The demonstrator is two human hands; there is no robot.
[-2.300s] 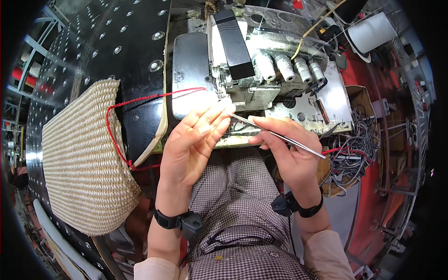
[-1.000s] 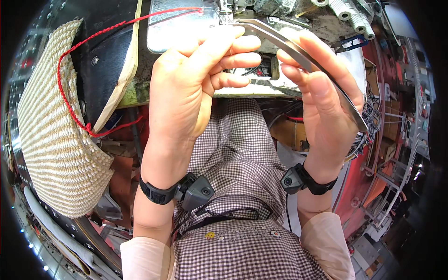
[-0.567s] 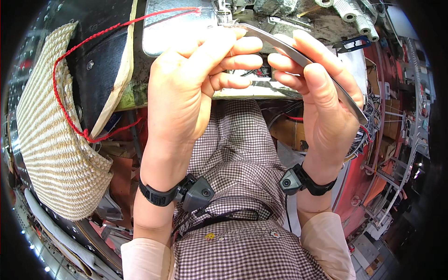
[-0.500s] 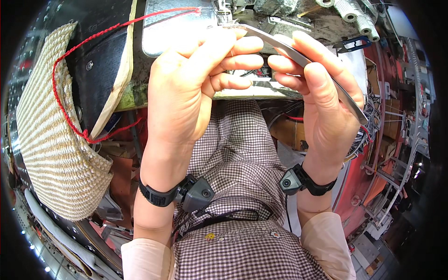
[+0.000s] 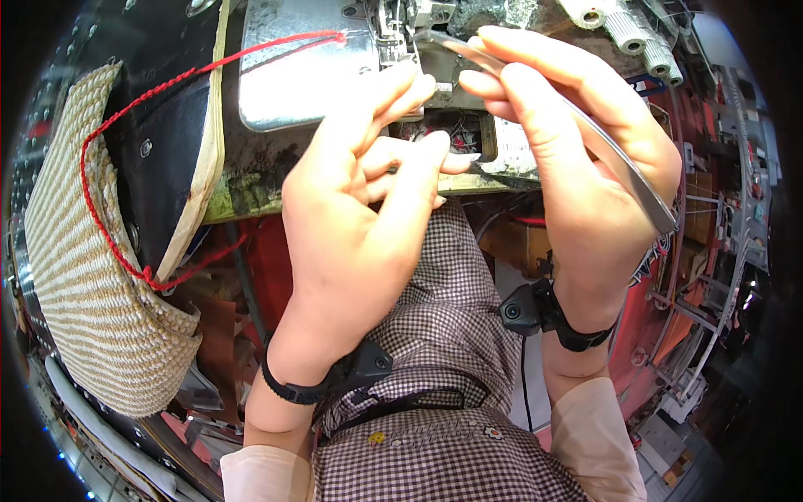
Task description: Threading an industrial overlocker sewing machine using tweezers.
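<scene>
My right hand grips a pair of metal tweezers between thumb and fingers. Their tips point left, close beside the needle and presser foot area of a sewing machine. My left hand is raised in front of the machine bed, just below the presser foot. Its thumb and fingers are apart, and I see nothing held in them. To its left, a red twisted cord ends on the shiny metal plate.
A cream and tan striped woven piece hangs over the left side, with the red cord looping across it. Pale ribbed rollers lie at the upper right. Beneath the hands is the table's worn front edge.
My left hand has turned and its thumb has parted from its fingers, farther from the tweezer tips. The tweezers have swung toward the presser foot area. The view has shifted slightly.
</scene>
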